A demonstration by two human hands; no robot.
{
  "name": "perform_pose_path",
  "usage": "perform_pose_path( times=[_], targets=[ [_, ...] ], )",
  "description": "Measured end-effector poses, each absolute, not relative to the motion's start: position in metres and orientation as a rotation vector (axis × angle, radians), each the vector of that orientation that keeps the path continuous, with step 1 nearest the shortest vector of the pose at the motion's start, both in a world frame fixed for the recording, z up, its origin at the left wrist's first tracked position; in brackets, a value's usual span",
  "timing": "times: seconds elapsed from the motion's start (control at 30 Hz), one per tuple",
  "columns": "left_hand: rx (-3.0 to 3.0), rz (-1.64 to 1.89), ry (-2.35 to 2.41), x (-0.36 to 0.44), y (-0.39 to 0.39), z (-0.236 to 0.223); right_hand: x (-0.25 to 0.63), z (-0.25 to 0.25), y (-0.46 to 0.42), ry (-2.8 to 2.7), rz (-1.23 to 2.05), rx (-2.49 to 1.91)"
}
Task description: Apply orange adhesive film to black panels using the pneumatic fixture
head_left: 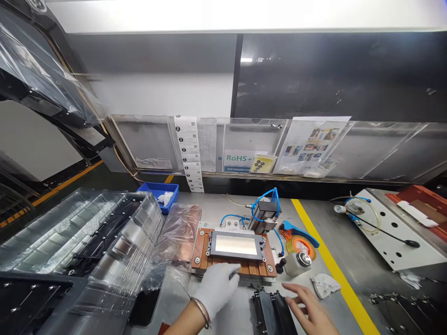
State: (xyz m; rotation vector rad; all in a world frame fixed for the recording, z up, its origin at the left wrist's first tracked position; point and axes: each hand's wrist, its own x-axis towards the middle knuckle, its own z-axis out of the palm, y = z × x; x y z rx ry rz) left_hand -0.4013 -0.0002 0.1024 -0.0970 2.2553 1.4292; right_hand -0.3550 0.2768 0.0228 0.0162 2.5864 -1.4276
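My left hand [218, 287], in a white glove, is at the front edge of a brown fixture block [198, 249]. Its fingers point right, with a gap to the thumb and nothing visible in them. On the fixture sits a black rectangular frame part [237, 257] with a pale, shiny panel [235, 244] facing up. My bare right hand [310, 309] is open, fingers spread, just right of black ribbed parts [274, 311] at the bottom edge. Whether its fingertips touch them I cannot tell. A black pneumatic cylinder [264, 216] with blue hoses stands behind the fixture.
Clear plastic trays [139, 228] with black parts stack up at left. A bagged copper-coloured stack [186, 232] and blue bin [171, 188] stand behind. Right of the fixture are a tape dispenser [300, 235], a metal-capped bottle [298, 265], a white cloth [325, 284] and a white control box [387, 232].
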Motion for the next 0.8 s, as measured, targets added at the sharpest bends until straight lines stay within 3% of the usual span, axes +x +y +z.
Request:
perform_pose_path(
  times=[0.17, 0.33, 0.57, 0.67, 0.8],
  targets=[
    [0.294, 1.676, 2.536, -0.424, 0.015, 0.090, -0.406, 0.010, 0.285, 2.804, -1.206, -0.033],
    [0.267, 1.830, 2.508, -0.428, 0.021, 0.062, -0.426, 0.020, 0.278, 2.757, -1.116, -0.124],
    [0.255, 1.546, 2.771, -0.428, -0.010, 0.077, -0.424, 0.040, 0.280, 2.724, -1.123, -0.034],
    [-0.039, 1.253, 2.976, -0.426, -0.039, 0.085, -0.425, 0.039, 0.273, 2.662, -1.265, 0.014],
    [-0.345, 1.145, 2.812, -0.429, -0.065, 0.090, -0.437, 0.031, 0.245, 2.475, -1.512, 0.174]
  ],
)
